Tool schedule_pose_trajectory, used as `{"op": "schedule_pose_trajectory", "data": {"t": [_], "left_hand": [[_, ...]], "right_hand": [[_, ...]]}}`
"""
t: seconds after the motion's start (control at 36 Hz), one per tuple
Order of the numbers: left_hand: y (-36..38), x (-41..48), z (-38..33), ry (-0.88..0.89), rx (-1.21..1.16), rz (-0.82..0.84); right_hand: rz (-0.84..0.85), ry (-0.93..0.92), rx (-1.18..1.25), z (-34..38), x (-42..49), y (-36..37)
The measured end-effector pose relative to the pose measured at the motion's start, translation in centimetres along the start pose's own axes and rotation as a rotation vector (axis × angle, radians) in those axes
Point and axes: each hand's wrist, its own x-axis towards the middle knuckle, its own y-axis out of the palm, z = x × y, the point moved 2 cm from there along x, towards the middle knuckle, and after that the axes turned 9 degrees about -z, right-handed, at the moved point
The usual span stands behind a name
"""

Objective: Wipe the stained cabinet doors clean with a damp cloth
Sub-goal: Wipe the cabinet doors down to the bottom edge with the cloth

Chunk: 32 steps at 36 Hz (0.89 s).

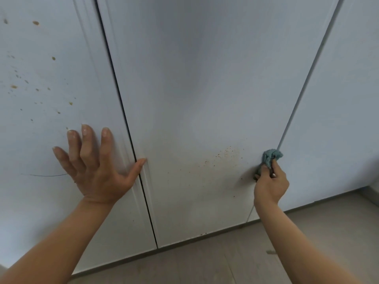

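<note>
Three white cabinet doors fill the head view. The left door (41, 58) carries scattered brown spots and a thin dark line low down. The middle door (194, 89) has a patch of fine brown specks (223, 155) in its lower part. My left hand (96, 167) lies flat on the left door, fingers spread, thumb reaching the gap between doors. My right hand (270, 183) grips a bunched blue-green cloth (270, 157) and presses it against the right edge of the middle door, beside the seam.
A third white door (338, 99) stands at the right with no stains that I can see. Pale wood-look floor (225, 263) runs along the base of the doors, with a small speck lying on it near my right forearm.
</note>
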Motion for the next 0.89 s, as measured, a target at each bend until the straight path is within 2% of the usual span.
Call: {"op": "schedule_pose_trajectory", "data": {"t": [0.14,0.22,0.33,0.39,0.5,0.58,0.64,0.72,0.83,0.89], "left_hand": [[0.0,-0.1,0.0,-0.001,0.001,-0.001],[0.1,-0.2,0.2,0.004,0.001,-0.007],[0.1,-0.1,0.3,-0.003,0.004,-0.006],[0.1,-0.1,0.2,-0.010,0.005,-0.002],[0.2,-0.1,0.1,-0.010,0.000,0.004],[0.1,-0.1,0.1,-0.010,0.010,-0.005],[0.1,-0.1,0.2,-0.009,0.009,-0.003],[0.2,-0.2,0.3,-0.013,0.014,-0.001],[0.2,-0.3,0.3,0.003,-0.003,-0.014],[0.2,-0.2,0.2,0.004,-0.006,-0.024]], "right_hand": [[-0.092,0.007,0.116,2.4,0.7,2.2],[-0.070,-0.184,0.000,3.4,-0.2,3.4],[0.132,-0.534,-0.102,2.6,-3.2,2.8],[0.216,-0.612,-0.116,2.0,-3.3,2.1],[0.225,-0.633,-0.104,4.7,-1.0,1.7],[0.092,-0.484,0.023,7.6,0.6,2.8],[0.020,-0.448,0.062,9.0,0.7,3.8],[0.007,-0.558,0.057,9.1,-0.8,4.7],[0.185,-0.881,0.007,6.2,-4.5,4.9],[0.301,-0.952,-0.028,5.5,-5.2,4.3]]}}
